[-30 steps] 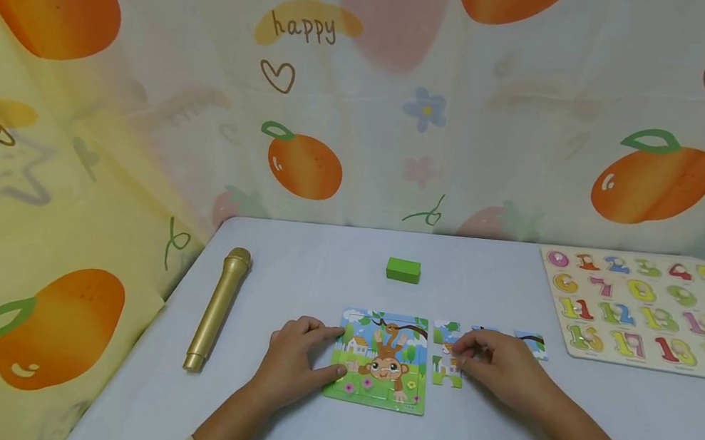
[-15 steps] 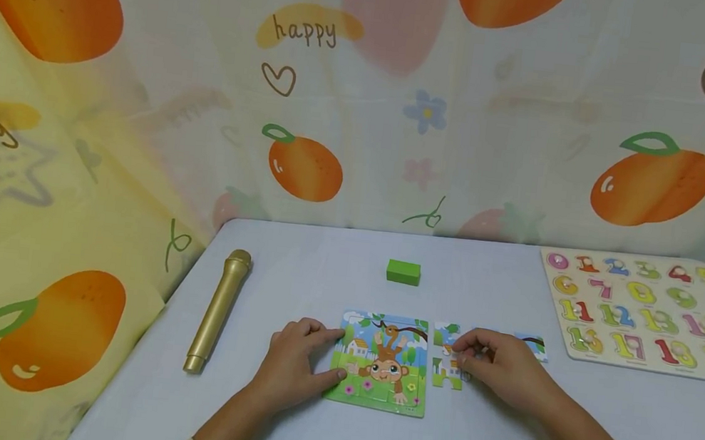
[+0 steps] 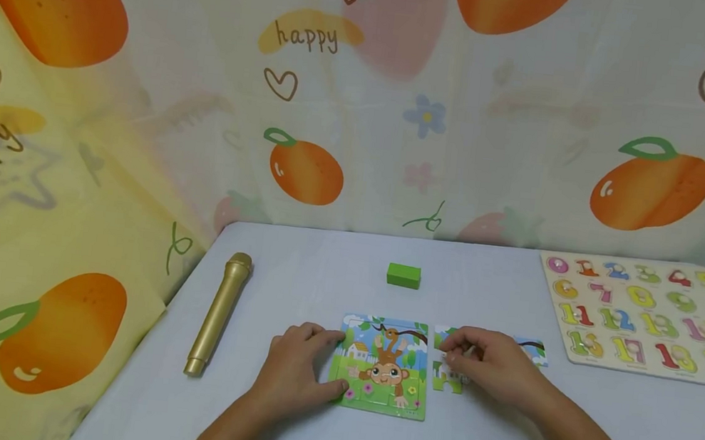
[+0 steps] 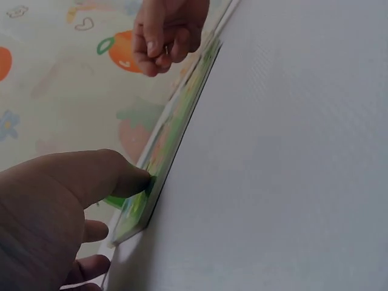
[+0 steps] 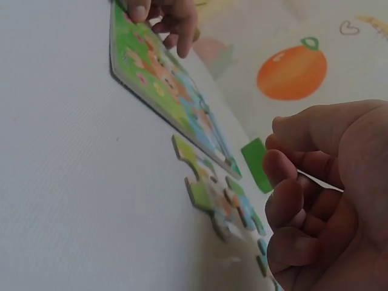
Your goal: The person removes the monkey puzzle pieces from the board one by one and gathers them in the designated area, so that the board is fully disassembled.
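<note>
The right hand [image 3: 494,370] had shifted leftward, fingers curled, grasping nothing visible. The left hand [image 3: 295,366] rested its outstretched thumb on the puzzle board [image 3: 379,408]. Loose pieces [image 3: 447,378], nearer the right hand, lined the board's right edge, just apart.

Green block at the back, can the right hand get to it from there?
Probably yes. Nothing seems to stand between the right hand and the green block. The monkey puzzle lies flat, nearer the person than the block. The hand would just have to stretch forward.
</note>
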`<state>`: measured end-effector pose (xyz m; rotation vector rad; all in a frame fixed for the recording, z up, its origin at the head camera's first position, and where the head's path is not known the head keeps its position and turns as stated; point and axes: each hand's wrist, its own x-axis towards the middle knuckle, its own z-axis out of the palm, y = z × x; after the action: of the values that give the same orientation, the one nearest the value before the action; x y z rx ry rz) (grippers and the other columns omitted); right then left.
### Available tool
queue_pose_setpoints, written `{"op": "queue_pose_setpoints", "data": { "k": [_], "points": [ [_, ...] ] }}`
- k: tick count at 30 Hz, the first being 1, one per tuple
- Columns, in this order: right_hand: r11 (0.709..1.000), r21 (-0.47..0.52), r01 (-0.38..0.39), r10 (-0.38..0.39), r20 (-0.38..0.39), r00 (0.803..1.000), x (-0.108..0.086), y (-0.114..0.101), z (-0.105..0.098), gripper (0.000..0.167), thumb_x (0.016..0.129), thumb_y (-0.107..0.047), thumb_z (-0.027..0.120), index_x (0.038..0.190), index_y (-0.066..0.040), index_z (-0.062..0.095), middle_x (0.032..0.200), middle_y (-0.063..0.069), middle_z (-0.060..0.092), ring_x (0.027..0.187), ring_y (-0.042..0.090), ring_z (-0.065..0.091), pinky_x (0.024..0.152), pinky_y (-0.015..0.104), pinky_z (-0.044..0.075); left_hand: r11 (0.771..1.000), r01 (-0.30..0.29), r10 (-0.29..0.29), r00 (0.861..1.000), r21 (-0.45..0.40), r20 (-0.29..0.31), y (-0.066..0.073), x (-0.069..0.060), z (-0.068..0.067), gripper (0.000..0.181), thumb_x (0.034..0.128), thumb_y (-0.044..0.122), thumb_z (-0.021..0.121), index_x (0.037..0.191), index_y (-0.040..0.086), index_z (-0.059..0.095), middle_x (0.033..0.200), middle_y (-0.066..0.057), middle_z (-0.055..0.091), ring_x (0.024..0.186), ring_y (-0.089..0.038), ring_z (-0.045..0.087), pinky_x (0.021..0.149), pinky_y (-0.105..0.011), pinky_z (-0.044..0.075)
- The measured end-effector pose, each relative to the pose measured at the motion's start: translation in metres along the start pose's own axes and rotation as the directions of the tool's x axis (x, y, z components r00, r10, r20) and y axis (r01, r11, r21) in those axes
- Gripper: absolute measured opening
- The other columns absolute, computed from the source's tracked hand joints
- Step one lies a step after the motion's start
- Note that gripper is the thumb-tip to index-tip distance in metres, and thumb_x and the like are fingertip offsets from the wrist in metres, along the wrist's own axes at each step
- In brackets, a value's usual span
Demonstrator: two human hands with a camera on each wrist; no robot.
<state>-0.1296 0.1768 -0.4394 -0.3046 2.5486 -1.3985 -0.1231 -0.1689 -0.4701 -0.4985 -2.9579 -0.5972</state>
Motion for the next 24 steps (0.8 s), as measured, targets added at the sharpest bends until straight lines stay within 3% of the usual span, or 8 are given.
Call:
{"op": "queue_pose_setpoints", "data": {
  "k": [3, 6, 12, 24],
  "points": [
    [1.000, 0.014, 0.016, -0.016, 0.016, 1.000, 0.004, -0.005, 0.001, 0.010, 0.099, -0.018, 0.076, 0.108, -0.014, 0.077, 0.094, 0.000, 0.067, 0.077, 0.020, 0.056, 0.062, 0.027, 0.046, 1.000, 0.005, -0.005, 1.000, 0.003, -0.030, 0.006, -0.001, 0.001, 0.067, 0.0770, 0.049, 0.087, 0.136, 0.023, 0.072, 0.121, 0.003, 0.065, 0.111, -0.020, 0.058, 0.088, -0.045, 0.043],
    [0.999, 0.016, 0.042, -0.043, 0.035, 0.998, 0.007, -0.009, 0.001, 0.011, 0.099, -0.017, 0.075, 0.109, -0.013, 0.077, 0.095, 0.000, 0.067, 0.074, 0.019, 0.055, 0.061, 0.027, 0.046, 0.999, 0.004, -0.007, 0.999, -0.049, -0.046, 0.013, -0.001, 0.004, 0.062, 0.0820, 0.047, 0.084, 0.137, 0.022, 0.071, 0.123, 0.002, 0.064, 0.111, -0.019, 0.058, 0.089, -0.045, 0.044],
    [0.997, 0.023, 0.077, -0.079, 0.083, 0.993, 0.014, -0.018, 0.004, 0.014, 0.100, -0.017, 0.074, 0.113, -0.011, 0.076, 0.095, 0.000, 0.066, 0.072, 0.018, 0.055, 0.058, 0.026, 0.045, 0.985, -0.077, 0.066, 0.995, -0.154, -0.074, 0.026, -0.002, 0.012, 0.061, 0.0876, 0.051, 0.083, 0.139, 0.021, 0.071, 0.126, 0.001, 0.059, 0.113, -0.019, 0.053, 0.093, -0.047, 0.041],
    [0.983, 0.022, 0.181, -0.182, 0.129, 0.975, 0.028, -0.031, 0.020, 0.016, 0.099, -0.017, 0.075, 0.113, -0.009, 0.075, 0.095, -0.001, 0.065, 0.072, 0.017, 0.055, 0.060, 0.027, 0.045, 0.976, -0.106, 0.090, 0.992, -0.189, -0.089, 0.024, -0.002, 0.023, 0.052, 0.0853, 0.043, 0.088, 0.131, 0.021, 0.075, 0.130, -0.001, 0.059, 0.126, -0.026, 0.050, 0.097, -0.052, 0.036]
  ]
}}
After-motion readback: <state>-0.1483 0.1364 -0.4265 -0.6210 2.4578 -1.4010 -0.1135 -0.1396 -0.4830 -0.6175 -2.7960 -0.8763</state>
